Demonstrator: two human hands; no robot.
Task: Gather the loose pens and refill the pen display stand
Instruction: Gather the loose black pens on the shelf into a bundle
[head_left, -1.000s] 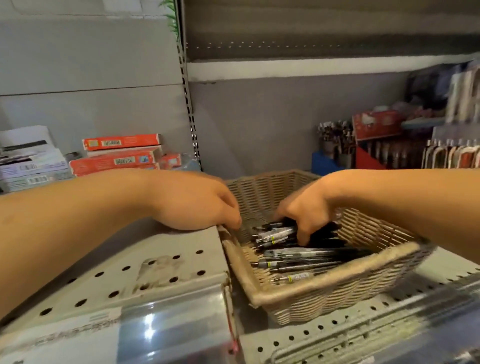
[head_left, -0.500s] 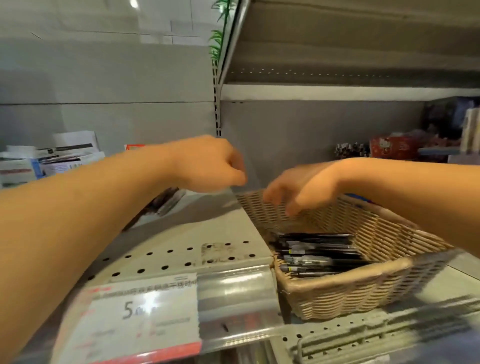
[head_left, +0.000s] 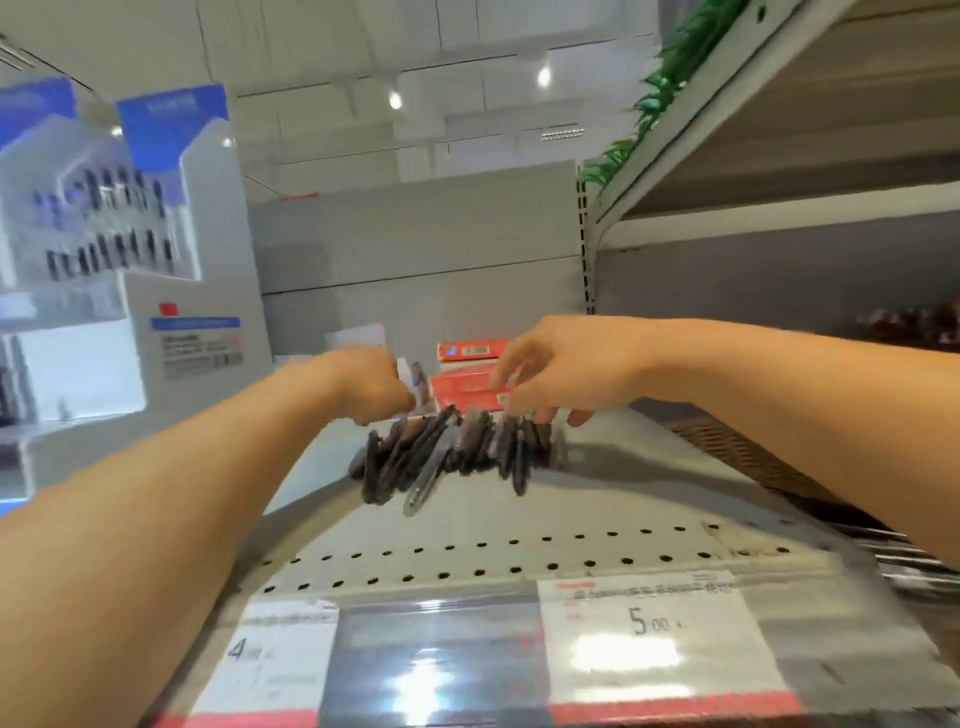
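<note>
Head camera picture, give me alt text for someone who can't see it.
Two bare arms reach over a grey perforated shelf toward a loose pile of dark pens lying on it; the left hand is curled beside the pile and the right hand hovers over it with fingers relaxed. Red boxes sit behind, price labels line the shelf edge. The picture is blurred.

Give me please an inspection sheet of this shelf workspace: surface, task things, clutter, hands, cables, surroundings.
Surface: grey perforated shelf, two price labels on its front edge.
Job's things: heap of dark pens on the shelf; pen display stand at far left, blurred.
Clutter: red boxes stacked behind the pens.
Hands: left hand curled beside the heap, grip unclear; right hand fingers spread over the pens.
Cables: nothing seen.
Surroundings: wicker basket at right; green plant above.
</note>
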